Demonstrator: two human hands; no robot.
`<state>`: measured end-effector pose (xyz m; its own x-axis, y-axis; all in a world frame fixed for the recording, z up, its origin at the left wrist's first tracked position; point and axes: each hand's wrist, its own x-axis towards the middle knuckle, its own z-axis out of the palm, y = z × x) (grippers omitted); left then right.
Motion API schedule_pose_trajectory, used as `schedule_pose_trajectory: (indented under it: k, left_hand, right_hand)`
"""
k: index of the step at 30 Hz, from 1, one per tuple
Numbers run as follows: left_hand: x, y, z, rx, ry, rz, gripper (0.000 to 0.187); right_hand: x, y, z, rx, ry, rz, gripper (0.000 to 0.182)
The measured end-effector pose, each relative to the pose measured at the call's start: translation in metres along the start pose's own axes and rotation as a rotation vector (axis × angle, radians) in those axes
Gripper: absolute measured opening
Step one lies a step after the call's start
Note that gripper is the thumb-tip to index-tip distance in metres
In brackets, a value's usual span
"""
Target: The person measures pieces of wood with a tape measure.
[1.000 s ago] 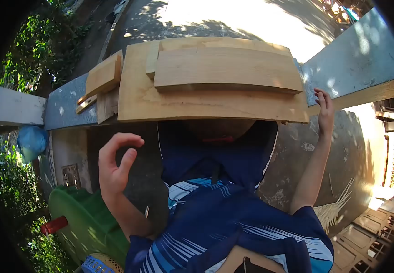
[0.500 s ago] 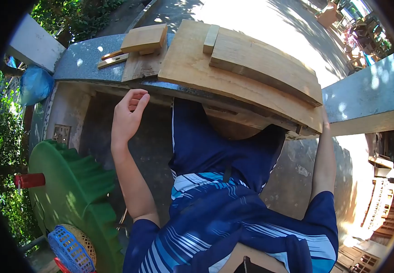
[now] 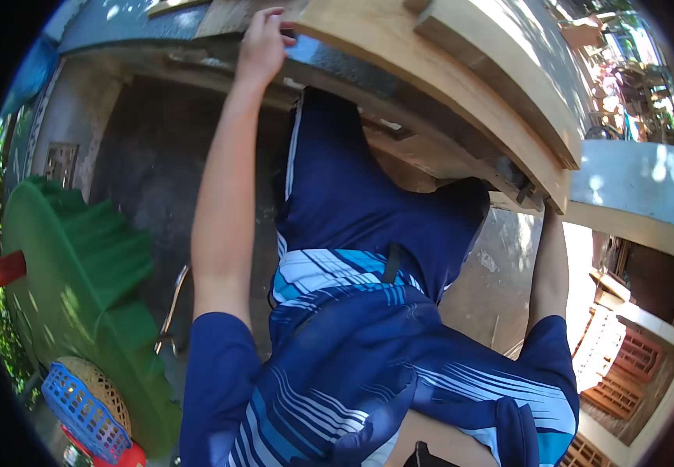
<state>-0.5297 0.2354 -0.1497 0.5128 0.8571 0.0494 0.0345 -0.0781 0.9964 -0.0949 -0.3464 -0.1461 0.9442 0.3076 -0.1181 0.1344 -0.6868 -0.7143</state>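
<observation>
My left hand [image 3: 263, 45] is raised to the front left corner of a large wooden board [image 3: 368, 37], its fingers bent. A small dark patch shows at its fingertips; I cannot make out what it is. At the board's far right end, my right hand [image 3: 551, 210] reaches up against the edge, with its fingers hidden by the wood. A thick, narrower plank [image 3: 500, 74] lies on top of the board. Under the board's left side, part of another wooden piece [image 3: 228, 17] shows on the blue-grey bench top [image 3: 131, 33].
A blue-grey ledge [image 3: 637, 175] extends to the right. Down at the left stands a round table with a green cloth [image 3: 80, 288], with a blue plastic basket [image 3: 84, 409] near it. Beneath the bench is a dark recess [image 3: 166, 148], close to my knees.
My left hand has moved up and right to the board's left corner. The view has tilted down and come closer, so the bench and boards sit higher in the picture.
</observation>
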Motion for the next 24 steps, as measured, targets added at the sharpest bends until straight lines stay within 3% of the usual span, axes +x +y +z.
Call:
schedule_pose_trajectory:
  k: [1, 2, 4, 7, 9, 15, 18, 24]
  left_hand:
    - [-0.012, -0.003, 0.005, 0.110, 0.087, 0.001, 0.032]
    - [-0.011, -0.035, 0.009, 0.251, 0.155, 0.227, 0.027]
    - [-0.029, -0.052, 0.016, 0.360, 0.186, 0.422, 0.020]
    - [-0.055, -0.034, 0.020, 0.322, 0.138, 0.411, 0.019]
    - [-0.060, -0.038, 0.023, 0.321, 0.215, 0.522, 0.019]
    - [-0.041, -0.021, 0.060, 0.564, 0.218, 0.644, 0.032]
    - [-0.016, -0.018, 0.096, 0.570, 0.150, 0.649, 0.060]
    - [0.019, -0.020, 0.138, 0.559, 0.229, 0.870, 0.066]
  right_hand:
    - [0.000, 0.001, 0.001, -0.011, -0.001, 0.006, 0.051]
    - [-0.002, 0.002, 0.002, -0.020, -0.001, 0.011, 0.051]
    - [-0.004, 0.003, 0.005, -0.042, 0.008, 0.026, 0.051]
    - [-0.010, 0.003, 0.011, -0.080, 0.024, 0.044, 0.050]
    - [-0.015, 0.000, 0.013, -0.101, 0.031, 0.052, 0.050]
    - [-0.032, -0.008, 0.028, -0.131, 0.068, 0.050, 0.049]
    - [-0.033, -0.015, 0.032, -0.110, 0.096, 0.039, 0.049]
    - [-0.037, -0.015, 0.042, -0.029, 0.178, -0.006, 0.049]
